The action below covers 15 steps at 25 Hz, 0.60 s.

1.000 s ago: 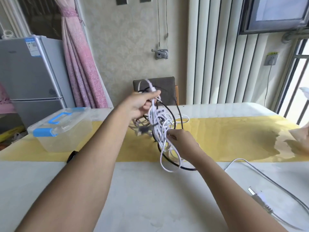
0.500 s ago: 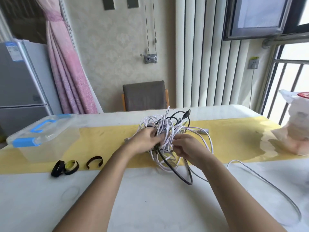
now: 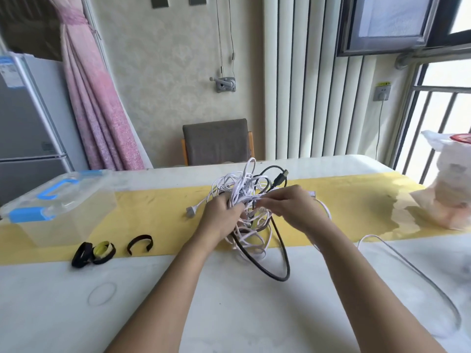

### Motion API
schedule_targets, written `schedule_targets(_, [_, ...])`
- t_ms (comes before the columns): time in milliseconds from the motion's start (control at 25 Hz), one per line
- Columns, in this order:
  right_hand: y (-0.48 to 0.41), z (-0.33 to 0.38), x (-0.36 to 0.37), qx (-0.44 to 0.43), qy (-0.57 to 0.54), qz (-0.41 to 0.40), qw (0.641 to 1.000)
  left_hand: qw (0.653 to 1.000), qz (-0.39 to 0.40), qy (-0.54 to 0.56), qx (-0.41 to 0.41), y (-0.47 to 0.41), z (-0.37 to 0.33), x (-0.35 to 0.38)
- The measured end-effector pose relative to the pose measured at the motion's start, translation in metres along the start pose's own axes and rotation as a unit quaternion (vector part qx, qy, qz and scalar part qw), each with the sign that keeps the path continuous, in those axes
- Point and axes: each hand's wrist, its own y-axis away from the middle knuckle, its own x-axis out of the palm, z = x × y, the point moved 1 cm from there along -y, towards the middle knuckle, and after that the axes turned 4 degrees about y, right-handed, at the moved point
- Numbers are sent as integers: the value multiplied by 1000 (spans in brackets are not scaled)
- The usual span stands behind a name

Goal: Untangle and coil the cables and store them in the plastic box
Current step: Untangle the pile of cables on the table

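Left grip (image 3: 220,213), right grip (image 3: 293,207) on cables (image 3: 242,185)

One cam, head-worn, wide-angle: looked fwd & down over the table (image 3: 153,314) from its near edge. Left hand (image 3: 221,212) & right hand (image 3: 293,207) at the cable tangle (image 3: 242,186) sat close, mid-frame. Chair (image 3: 216,141) straight ahead at far side; fridge (image 3: 23,123) far left, window (image 3: 446,110) far right.
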Motion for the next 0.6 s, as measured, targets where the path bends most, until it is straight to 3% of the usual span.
schedule_targets(80, [-4,-9,-17,24,-48,-20,998,996,-91,5,-3,-13,2,-3])
schedule_targets(200, [-5,-8,-19,3,-89,-35,995,965,-219,141,-15,-46,-4,-12])
schedule_targets(320, [-2,1,-4,-45,-29,-32,998,938,-288,193,31,-57,-21,-13])
schedule_targets(400, [-2,-2,0,-33,42,13,998,958,-242,97,121,-43,-15,-4])
schedule_targets(480, [-1,-8,0,14,29,99,995,964,-160,-42,209,-23,12,8])
schedule_targets(520, [0,-11,-1,39,7,142,989,962,-118,-84,230,-16,28,12])
schedule_targets(600, [2,-12,-2,62,19,214,975,979,-29,-54,193,-4,41,16])
